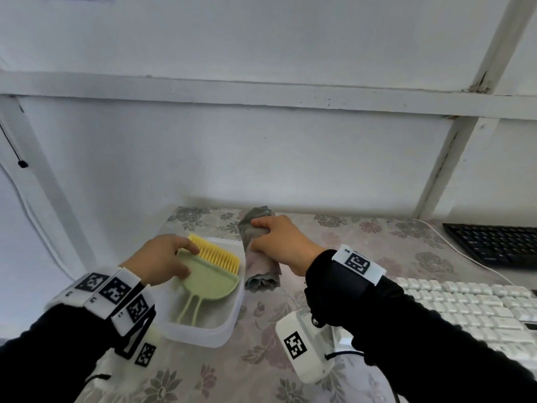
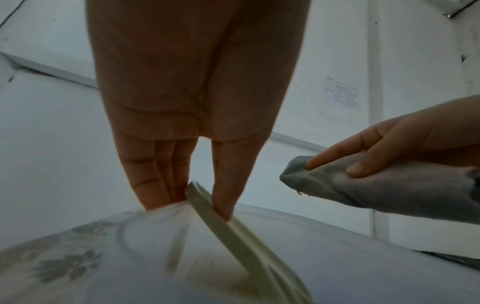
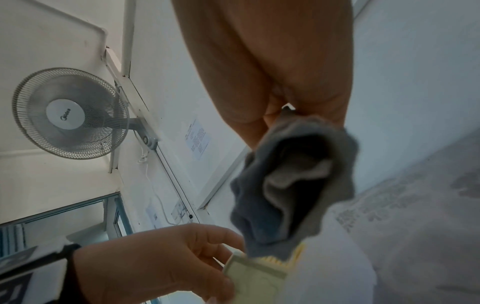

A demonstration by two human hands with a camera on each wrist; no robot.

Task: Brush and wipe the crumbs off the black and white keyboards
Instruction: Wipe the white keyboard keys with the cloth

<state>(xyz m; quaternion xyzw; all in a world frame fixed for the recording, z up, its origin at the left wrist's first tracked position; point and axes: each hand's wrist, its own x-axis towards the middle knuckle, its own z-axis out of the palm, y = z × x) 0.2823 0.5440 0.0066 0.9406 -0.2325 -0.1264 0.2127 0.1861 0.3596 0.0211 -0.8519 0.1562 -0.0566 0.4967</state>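
Observation:
My left hand (image 1: 174,257) pinches the left rim of a pale green dustpan (image 1: 210,279). A yellow brush (image 1: 216,253) lies under the pan's far edge, and both sit in a translucent plastic tub (image 1: 203,330). In the left wrist view the fingers (image 2: 161,185) clamp the dustpan rim (image 2: 233,232). Just right of the tub, my right hand (image 1: 267,237) grips a rolled grey cloth (image 1: 261,266) and holds it off the table; the cloth (image 3: 293,185) hangs from my palm. The black keyboard (image 1: 494,242) and the white keyboard (image 1: 470,306) lie at the far right.
A floral tablecloth (image 1: 343,239) covers the table, which ends at the white wall behind. A white cable (image 1: 465,254) runs past the black keyboard. A wall fan (image 3: 70,113) hangs high up.

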